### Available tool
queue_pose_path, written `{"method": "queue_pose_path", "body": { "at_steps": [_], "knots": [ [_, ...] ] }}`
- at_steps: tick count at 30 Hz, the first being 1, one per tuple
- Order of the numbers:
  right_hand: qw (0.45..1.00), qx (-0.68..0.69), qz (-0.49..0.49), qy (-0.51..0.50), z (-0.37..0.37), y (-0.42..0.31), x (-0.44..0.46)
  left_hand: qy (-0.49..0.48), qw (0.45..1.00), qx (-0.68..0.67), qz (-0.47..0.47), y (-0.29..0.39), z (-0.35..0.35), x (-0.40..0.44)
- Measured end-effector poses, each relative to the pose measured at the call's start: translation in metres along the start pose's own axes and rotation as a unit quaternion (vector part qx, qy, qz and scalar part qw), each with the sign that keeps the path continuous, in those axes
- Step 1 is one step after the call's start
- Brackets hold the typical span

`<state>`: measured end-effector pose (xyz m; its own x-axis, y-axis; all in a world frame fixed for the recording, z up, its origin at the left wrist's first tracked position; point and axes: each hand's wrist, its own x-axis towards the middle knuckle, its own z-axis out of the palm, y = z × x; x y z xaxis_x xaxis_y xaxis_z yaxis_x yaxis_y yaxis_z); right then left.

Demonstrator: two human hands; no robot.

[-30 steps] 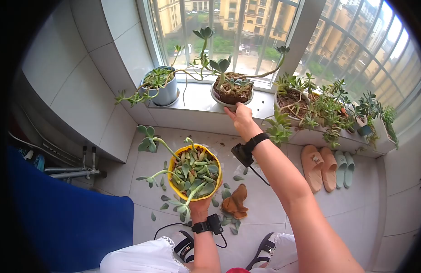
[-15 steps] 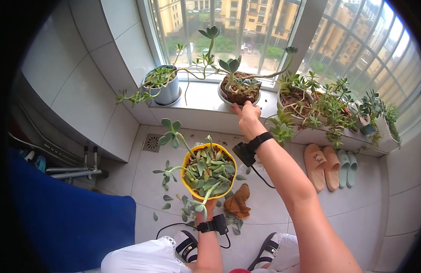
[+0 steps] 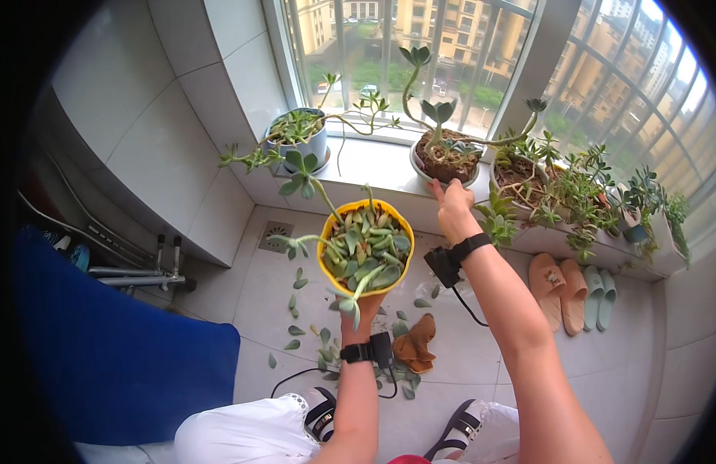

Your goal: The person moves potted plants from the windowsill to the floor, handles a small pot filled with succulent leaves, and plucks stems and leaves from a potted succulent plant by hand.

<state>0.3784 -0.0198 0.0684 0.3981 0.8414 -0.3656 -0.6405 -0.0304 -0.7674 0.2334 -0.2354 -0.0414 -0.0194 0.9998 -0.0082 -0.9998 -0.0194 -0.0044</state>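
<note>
1. Yellow pot (image 3: 321,267) has moved farther toward the window since the earlier frame, and the white bowl (image 3: 421,175) has slid right along the windowsill (image 3: 373,158). That leaves the bowl nearer the right-hand plants (image 3: 520,174) and farther from the blue pot.
2. At the left lies a blue cloth surface (image 3: 141,348); beyond it, the blue pot (image 3: 315,147) stands on the windowsill, its stems trailing over the edge.
3. Loose leaves (image 3: 296,331) lie on the floor, below and around the yellow pot.
4. The left hand (image 3: 363,311) holds up the yellow pot from its near underside. The pot is full of loose leaves, and long stems lean over its rim. Its fingers are mostly hidden, so I cannot tell how they are set.
5. Beside the near hand, a brown rag (image 3: 416,344) lies crumpled on the floor.
6. The right hand (image 3: 456,213) touches the bowl's near side, fingers slightly spread against it; whether they pinch it, I cannot tell. Its clump of soil carries tall stems.
7. Farther right, pink slippers (image 3: 573,298) and green slippers (image 3: 595,298) sit below the plants.
</note>
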Motion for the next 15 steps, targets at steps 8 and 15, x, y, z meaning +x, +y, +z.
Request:
{"method": "queue_pose_path", "body": {
  "at_steps": [8, 15],
  "knots": [
    [0.933, -0.251, 0.097, -0.241, -0.025, 0.008, -0.068, -0.062, 0.997, 0.033, 0.011, 0.022, 0.023, 0.064],
    [0.926, -0.138, 0.039, -0.349, -0.016, 0.007, -0.084, -0.099, 0.993, 0.066, 0.023, 0.012, 0.04, 0.105]
  ]
}}
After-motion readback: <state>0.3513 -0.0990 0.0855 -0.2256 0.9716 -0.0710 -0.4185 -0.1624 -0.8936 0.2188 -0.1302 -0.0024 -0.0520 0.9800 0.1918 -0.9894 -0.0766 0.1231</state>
